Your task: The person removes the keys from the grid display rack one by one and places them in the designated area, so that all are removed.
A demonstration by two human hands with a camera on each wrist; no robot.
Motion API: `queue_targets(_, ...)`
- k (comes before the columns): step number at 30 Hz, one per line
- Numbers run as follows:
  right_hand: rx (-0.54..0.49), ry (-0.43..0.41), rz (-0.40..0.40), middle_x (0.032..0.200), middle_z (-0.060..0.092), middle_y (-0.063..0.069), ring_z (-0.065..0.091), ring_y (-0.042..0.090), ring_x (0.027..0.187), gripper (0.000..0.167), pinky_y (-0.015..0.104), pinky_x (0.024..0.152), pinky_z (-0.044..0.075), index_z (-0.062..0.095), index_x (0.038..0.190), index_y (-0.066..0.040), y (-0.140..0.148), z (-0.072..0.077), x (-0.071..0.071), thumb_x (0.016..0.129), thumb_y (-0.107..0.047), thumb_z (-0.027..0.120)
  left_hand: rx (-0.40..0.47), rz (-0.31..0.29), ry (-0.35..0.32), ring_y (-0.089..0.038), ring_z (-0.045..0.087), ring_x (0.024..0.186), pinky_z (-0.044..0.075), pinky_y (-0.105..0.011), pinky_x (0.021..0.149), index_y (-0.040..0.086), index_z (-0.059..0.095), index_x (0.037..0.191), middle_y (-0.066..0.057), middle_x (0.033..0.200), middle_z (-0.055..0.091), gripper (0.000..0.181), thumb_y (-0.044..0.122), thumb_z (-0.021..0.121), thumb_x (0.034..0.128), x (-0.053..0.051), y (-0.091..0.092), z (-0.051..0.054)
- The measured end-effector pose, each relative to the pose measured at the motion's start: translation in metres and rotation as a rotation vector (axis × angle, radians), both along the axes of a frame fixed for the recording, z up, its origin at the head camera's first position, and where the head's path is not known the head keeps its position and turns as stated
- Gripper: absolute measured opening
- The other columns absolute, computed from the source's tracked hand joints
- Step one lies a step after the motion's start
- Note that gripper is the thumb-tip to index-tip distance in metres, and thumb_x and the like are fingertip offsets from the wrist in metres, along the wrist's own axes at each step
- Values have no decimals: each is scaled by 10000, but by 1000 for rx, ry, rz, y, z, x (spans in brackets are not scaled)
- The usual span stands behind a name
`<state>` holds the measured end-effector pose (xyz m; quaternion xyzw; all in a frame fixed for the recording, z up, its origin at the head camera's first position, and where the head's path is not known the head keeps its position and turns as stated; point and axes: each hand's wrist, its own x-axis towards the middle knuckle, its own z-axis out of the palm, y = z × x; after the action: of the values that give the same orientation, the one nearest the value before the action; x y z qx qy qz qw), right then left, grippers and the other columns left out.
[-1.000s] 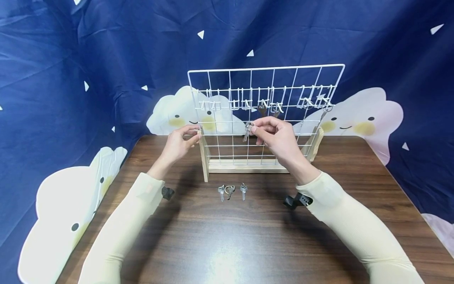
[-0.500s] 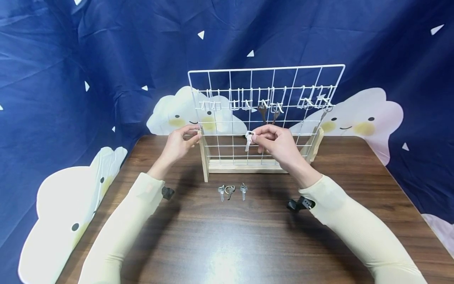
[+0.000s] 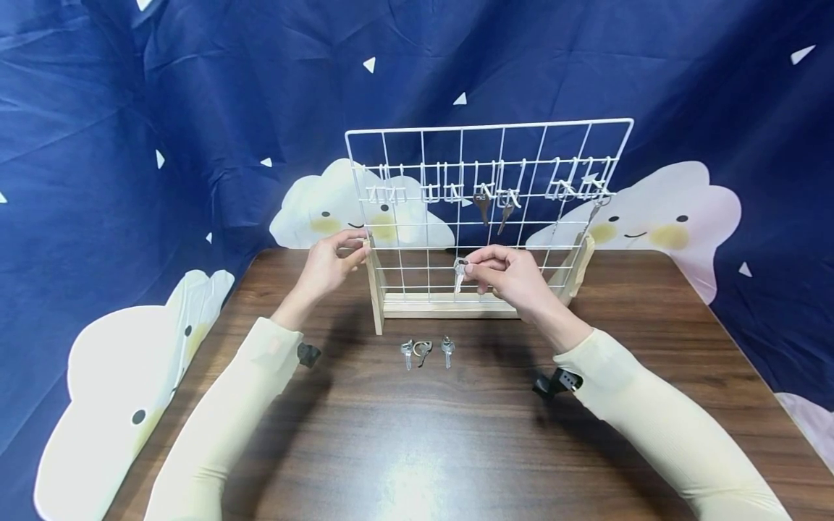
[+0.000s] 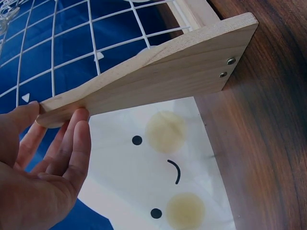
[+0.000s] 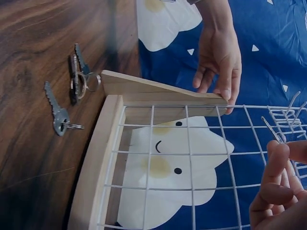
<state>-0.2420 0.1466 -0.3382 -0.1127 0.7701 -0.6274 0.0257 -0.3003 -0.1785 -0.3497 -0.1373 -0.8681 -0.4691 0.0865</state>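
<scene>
Head view: the table (image 3: 417,420) carries a wire rack (image 3: 449,310), whose left post (image 3: 374,289) the left hand (image 3: 326,268) pinches between thumb and fingers. The right hand (image 3: 511,281), nearer the rack's middle, sits below the hooks (image 3: 430,193) and grips a key (image 3: 460,273). This key juts left from the fingertips, on the side facing the left hand; its long axis runs near vertical, blade down. Three loose keys (image 3: 447,349) lie before the rack.

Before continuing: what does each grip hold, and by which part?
Right grip: key, by its head end. Left grip: rack, by the top of its left support.
</scene>
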Motion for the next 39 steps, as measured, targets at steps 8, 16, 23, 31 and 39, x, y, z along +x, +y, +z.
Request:
queue_targets(8, 21, -51, 16, 783, 757, -104, 597, 98, 583, 272, 167, 421, 329, 655, 1122, -1, 4, -10, -3, 908, -163, 704, 6, -8, 6, -356, 747, 965, 638, -473, 801, 101, 660, 1280, -209, 1195, 713, 357, 219, 705, 946, 0, 0, 0)
queue_targets(16, 38, -75, 14, 765, 757, -110, 591, 84, 562, 242, 165, 411, 314, 666, 1100, -21, 5, -24, -5, 903, -153, 710, 19, -14, 3, -355, 746, 962, 633, -492, 817, 95, 655, 1287, -214, 1208, 706, 363, 210, 704, 946, 0, 0, -1)
queue_targets(23, 67, -92, 26, 756, 752, -115, 596, 87, 579, 251, 165, 446, 353, 677, 1110, -12, 7, -36, -6, 903, -152, 701, 30, -21, -5, -403, 730, 985, 620, -524, 835, 87, 647, 1298, -217, 1211, 704, 369, 200, 697, 950, 0, 0, 0)
queue_targets(31, 56, -179, 44, 752, 750, -81, 602, 71, 575, 294, 153, 421, 343, 655, 1145, 20, 9, -47, -7, 905, -146, 691, 17, -17, -1, -356, 745, 961, 638, -472, 812, 90, 651, 1292, -215, 1203, 707, 365, 202, 700, 948, 0, -1, 0)
queue_targets(39, 82, -224, 61, 787, 761, -48, 609, 76, 586, 326, 150, 390, 291, 637, 1177, 45, 10, -55, -7, 898, -119, 673, 29, -21, -1, -376, 740, 965, 618, -532, 833, 86, 653, 1285, -217, 1195, 710, 357, 197, 699, 949, 1, 0, 0)
